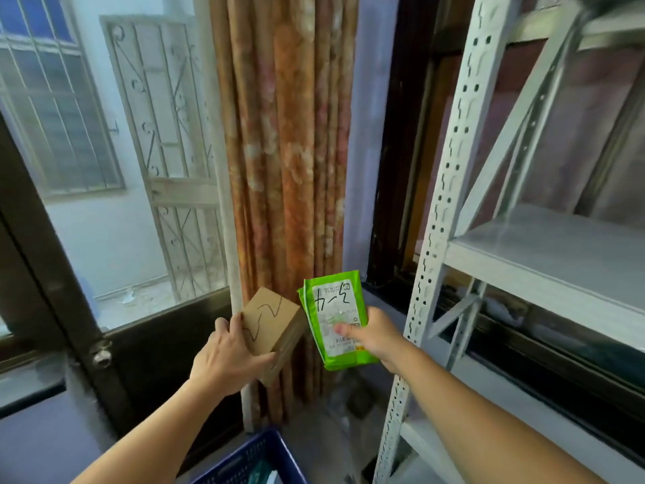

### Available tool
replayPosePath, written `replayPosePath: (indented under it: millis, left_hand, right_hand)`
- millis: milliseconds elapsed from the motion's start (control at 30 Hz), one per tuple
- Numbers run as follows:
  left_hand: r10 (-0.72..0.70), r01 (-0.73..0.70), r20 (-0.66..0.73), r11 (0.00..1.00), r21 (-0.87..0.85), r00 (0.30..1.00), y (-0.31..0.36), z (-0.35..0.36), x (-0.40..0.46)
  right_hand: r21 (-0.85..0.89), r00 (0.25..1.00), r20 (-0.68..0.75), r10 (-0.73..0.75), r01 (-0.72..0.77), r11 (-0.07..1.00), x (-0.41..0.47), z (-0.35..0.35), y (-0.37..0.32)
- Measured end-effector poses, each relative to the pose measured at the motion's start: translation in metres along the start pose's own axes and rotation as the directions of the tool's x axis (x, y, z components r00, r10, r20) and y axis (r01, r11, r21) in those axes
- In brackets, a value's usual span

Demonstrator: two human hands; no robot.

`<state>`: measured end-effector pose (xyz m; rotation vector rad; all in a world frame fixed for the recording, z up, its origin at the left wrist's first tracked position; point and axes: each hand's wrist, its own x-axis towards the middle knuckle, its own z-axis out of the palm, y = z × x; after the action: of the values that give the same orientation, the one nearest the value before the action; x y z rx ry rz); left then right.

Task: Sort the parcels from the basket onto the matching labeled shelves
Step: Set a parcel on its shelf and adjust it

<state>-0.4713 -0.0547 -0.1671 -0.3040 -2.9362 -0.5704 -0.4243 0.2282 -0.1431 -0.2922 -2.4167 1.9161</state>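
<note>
While both parcels are held up side by side in front of the gathered orange-brown patterned curtain (286, 151), the head view shows the person apparently reading their handwritten marks before choosing a shelf. The left hand (223, 354) grips a small brown cardboard box (272, 330) with a black scribbled mark on its upper face, thumb along the near edge and fingers wrapped underneath. The right hand (370, 335) pinches a flat green plastic mailer bag with a white label (335, 323), thumb pressed on the label and the fingers hidden behind the bag; the two parcels sit just beside each other, perhaps touching at their near edges, though that cannot be told. At the bottom edge, the rim of a blue plastic mesh basket (251, 459) shows, with something pale inside that is too cut off to identify. To the right stands a white perforated-steel shelving rack (432, 239) with a pale grey middle shelf board (558, 246) that looks bare in the visible part; no shelf labels can be read from here. To do this step well, I judge the person should keep each marked face turned up and steady until it is read, then find the matching label on the rack before reaching. The mailer is soft and may flop, so supporting it from below should help, while the box can be set down flat and pushed back from the shelf edge.
</note>
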Motion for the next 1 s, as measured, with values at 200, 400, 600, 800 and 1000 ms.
replayPosePath:
  millis: [200,400,600,800,1000]
  left_hand:
    - [0.143,-0.144,-0.017,0.986,-0.088,0.990,0.032,0.002,0.005]
    - [0.329,-0.324,0.014,0.937,-0.128,0.944,0.073,-0.007,-0.008]
    - [0.500,-0.482,0.023,0.847,-0.225,0.866,0.107,-0.014,-0.049]
    - [0.677,-0.638,0.039,0.710,-0.297,0.735,0.151,-0.022,-0.103]
    - [0.771,-0.722,0.070,0.620,-0.307,0.633,0.179,-0.025,-0.153]
  right_hand:
    - [-0.016,0.983,-0.183,-0.029,0.026,1.000,-0.057,-0.032,-0.014]
    - [-0.027,0.907,-0.421,0.003,-0.015,1.000,-0.145,-0.053,-0.018]
    - [0.055,0.790,-0.611,0.056,-0.029,0.998,-0.252,-0.049,-0.014]
    - [0.069,0.651,-0.754,0.085,-0.050,0.996,-0.348,-0.059,-0.017]
    - [0.078,0.565,-0.822,0.075,-0.019,0.997,-0.418,-0.061,-0.020]
